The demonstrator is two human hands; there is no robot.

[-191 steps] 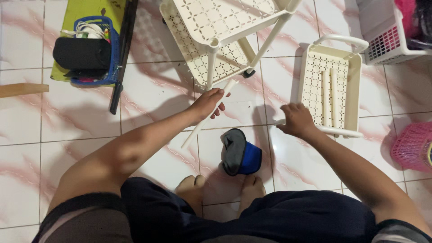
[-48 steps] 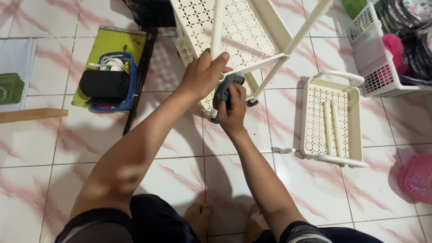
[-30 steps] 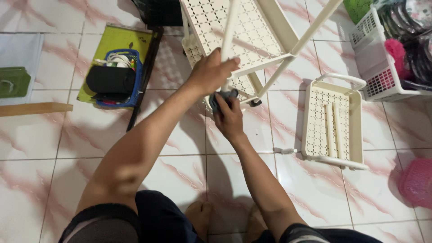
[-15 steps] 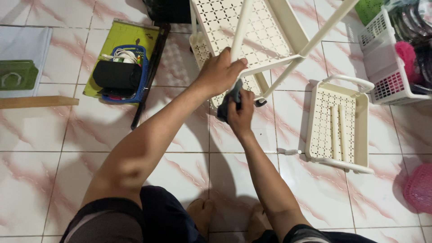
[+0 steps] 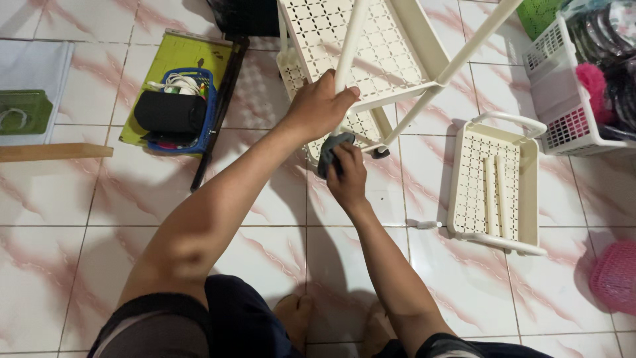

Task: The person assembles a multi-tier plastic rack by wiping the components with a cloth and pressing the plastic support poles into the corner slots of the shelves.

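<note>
A cream plastic rack [image 5: 371, 46] with perforated shelves lies tipped on the tiled floor ahead of me. My left hand [image 5: 318, 106] grips one of its white upright poles [image 5: 349, 40]. Just below it, my right hand [image 5: 346, 176] is closed on a dark grey-blue cloth [image 5: 329, 149] and presses it against the lower end of that pole. My bare feet show at the bottom edge of the view.
A loose cream shelf tray [image 5: 495, 189] holding two short poles lies on the right. A blue basket [image 5: 175, 109] with a black pouch sits on a green mat at left. A white basket [image 5: 570, 93] and a pink basket [image 5: 616, 275] stand at the right.
Earlier both hands were low near the cloth lying on the floor. Since then my right hand has taken up the cloth and my left has gripped the rack's pole; the cloth keeps shifting along it.
</note>
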